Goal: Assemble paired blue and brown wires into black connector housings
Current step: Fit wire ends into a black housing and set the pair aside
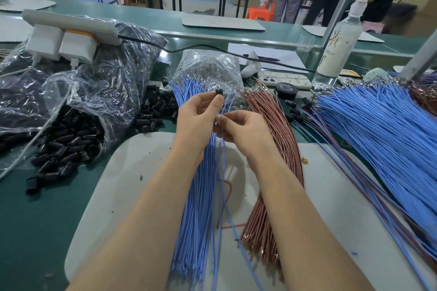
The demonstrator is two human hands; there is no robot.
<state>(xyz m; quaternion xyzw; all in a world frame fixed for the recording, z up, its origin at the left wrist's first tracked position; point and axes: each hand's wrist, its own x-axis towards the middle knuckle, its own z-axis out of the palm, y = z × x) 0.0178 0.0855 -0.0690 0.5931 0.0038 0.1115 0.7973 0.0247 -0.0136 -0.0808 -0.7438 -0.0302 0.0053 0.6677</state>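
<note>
My left hand (197, 118) pinches a small black connector housing (219, 92) between thumb and fingers, held above the table. Just right of it, my right hand (246, 130) pinches a single blue wire (228, 210) that hangs down from the fingers toward me. A bundle of loose blue wires (198, 196) lies on the grey mat (113, 186) under my left wrist. A bundle of brown wires (279, 130) curves beside it under my right arm. Whether the wire tip sits inside the housing is hidden by my fingers.
Loose black housings (66, 146) spill from clear plastic bags (94, 92) at the left. Finished blue and brown pairs (378, 130) fan out at the right. A power strip (68, 26), phone (283, 79), tape roll (286, 90) and bottle (340, 40) stand behind. People stand at far tables.
</note>
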